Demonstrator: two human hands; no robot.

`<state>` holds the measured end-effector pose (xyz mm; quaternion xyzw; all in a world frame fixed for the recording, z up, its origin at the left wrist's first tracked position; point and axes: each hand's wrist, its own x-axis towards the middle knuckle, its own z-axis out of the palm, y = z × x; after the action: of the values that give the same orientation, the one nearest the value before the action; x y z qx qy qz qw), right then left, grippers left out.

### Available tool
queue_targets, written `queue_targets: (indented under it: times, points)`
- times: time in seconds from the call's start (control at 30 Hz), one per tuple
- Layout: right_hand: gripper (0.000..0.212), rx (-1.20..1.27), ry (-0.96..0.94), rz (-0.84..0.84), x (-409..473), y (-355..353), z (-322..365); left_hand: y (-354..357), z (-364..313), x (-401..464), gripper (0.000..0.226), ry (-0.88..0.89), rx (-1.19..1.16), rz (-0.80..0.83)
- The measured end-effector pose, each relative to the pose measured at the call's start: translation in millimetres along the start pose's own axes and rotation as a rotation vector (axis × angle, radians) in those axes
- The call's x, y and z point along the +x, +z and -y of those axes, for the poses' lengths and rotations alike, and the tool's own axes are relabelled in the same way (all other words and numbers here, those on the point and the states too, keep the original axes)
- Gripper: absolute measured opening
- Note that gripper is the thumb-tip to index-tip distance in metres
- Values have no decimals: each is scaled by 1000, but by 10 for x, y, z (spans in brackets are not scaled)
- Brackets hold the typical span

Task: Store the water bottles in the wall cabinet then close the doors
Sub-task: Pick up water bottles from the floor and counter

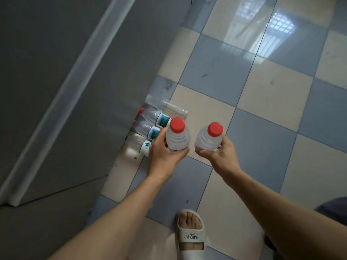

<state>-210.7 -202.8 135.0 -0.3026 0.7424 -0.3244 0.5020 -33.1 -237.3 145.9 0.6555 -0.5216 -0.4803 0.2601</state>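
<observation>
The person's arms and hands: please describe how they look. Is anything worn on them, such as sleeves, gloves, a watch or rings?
Both forearms are bare up to the frame edge, with no sleeves in view. The left hand and the right hand wear no gloves, and no watch, bracelet or ring shows on either.

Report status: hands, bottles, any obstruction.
Left hand grips one red-capped bottle; right hand grips another. More bottles lying on floor by wall. Cabinet not in view. Nothing blocking.
</observation>
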Motion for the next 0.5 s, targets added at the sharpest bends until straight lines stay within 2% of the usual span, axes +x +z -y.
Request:
queue_targets:
  times: [0.23,0.37,0.5]
  points:
    - [65,48,-114,14,-613,-200,1298,-760,-1197,-364,60,-10,-86,-15]
    - [70,133,-158,17,-1238,-398,2190,-1266,-2030,-840,66,-36,-123,-52]
    - [63,164,-199,58,-1990,-712,3135,-1848,-2953,-1389,66,-21,-190,-79]
